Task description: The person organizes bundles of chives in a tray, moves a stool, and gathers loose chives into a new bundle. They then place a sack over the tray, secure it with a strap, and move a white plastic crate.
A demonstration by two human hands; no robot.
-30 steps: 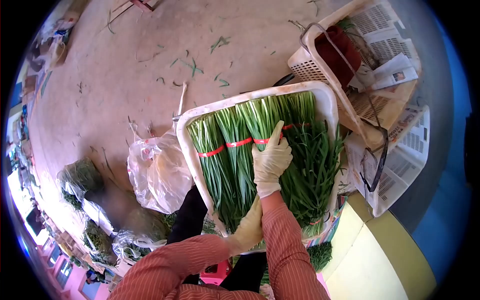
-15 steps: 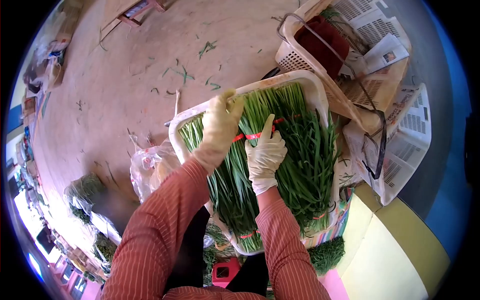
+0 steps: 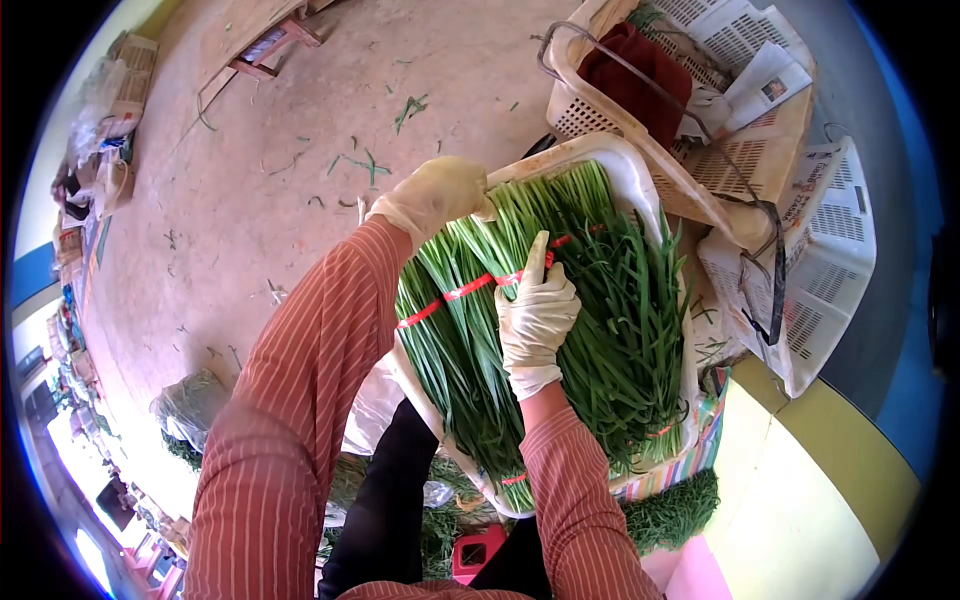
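Observation:
Bundles of long green leafy stalks (image 3: 470, 345), tied with red bands (image 3: 467, 288), lie side by side in a white tray (image 3: 690, 385). Gloved in off-white, my left hand (image 3: 438, 195) is bent over the pale stalk ends at the tray's upper left; its fingertips are hidden. My right hand (image 3: 538, 318), in a similar glove, is on the middle bundles beside a red band. Its index finger points up and the other fingers curl onto the stalks.
Plastic baskets (image 3: 590, 118) stand at the upper right, one holding dark red cloth (image 3: 640, 80). Leaf scraps (image 3: 408, 112) dot the floor. A red stool (image 3: 478, 552) is between my legs, and more greens (image 3: 675, 510) lie below the tray.
My left hand has moved up and left and turned over the stalk ends, its forearm now covering the tray's left corner. My right hand has stayed on the bundles. The view has shifted slightly.

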